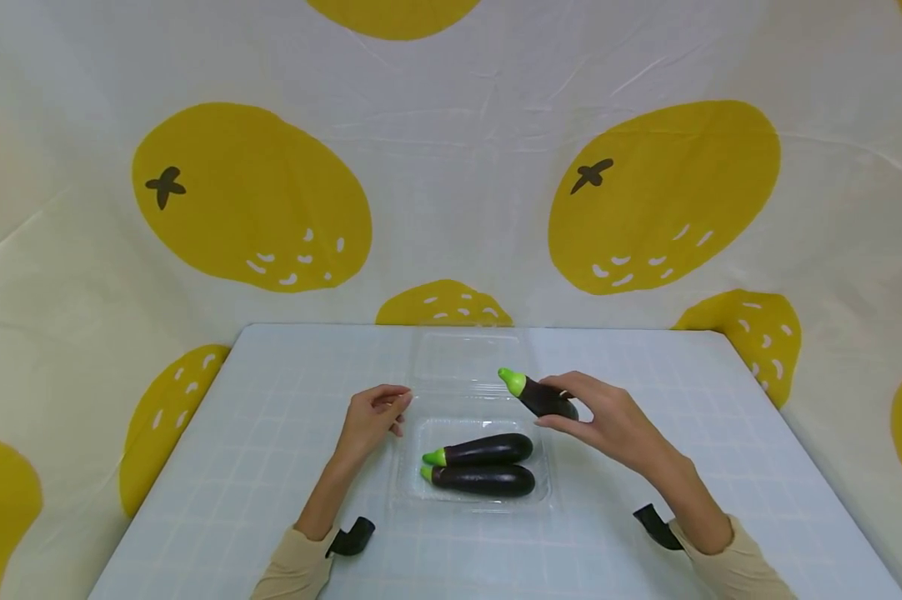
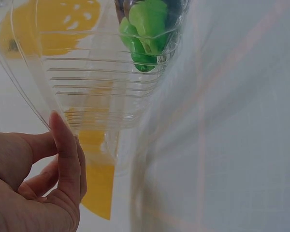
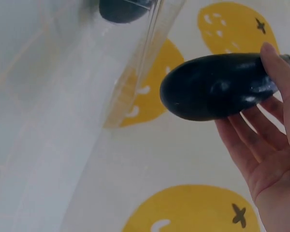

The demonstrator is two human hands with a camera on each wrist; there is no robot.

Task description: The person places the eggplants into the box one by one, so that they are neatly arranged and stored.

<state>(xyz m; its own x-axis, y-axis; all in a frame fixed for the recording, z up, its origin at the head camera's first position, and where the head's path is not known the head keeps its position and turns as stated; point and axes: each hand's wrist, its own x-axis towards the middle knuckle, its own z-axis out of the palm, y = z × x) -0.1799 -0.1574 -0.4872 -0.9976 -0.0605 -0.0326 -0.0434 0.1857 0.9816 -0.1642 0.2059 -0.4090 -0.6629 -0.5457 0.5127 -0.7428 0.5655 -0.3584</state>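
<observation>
My right hand grips an eggplant between thumb and fingers, above the right back side of a clear plastic clamshell container. Its green stem end points to the upper left in the head view; in the right wrist view the dark rounded end of this eggplant sticks out past the fingers. Two more eggplants lie side by side in the container, a rear eggplant and a front eggplant, green ends leftward. My left hand pinches the container's rim at its back left, near the hinge.
The container's lid lies folded open toward the back of the white table. Behind the table hangs a pale cloth with large yellow fruit prints. A black wrist strap piece shows beside the left sleeve, another strap piece beside the right.
</observation>
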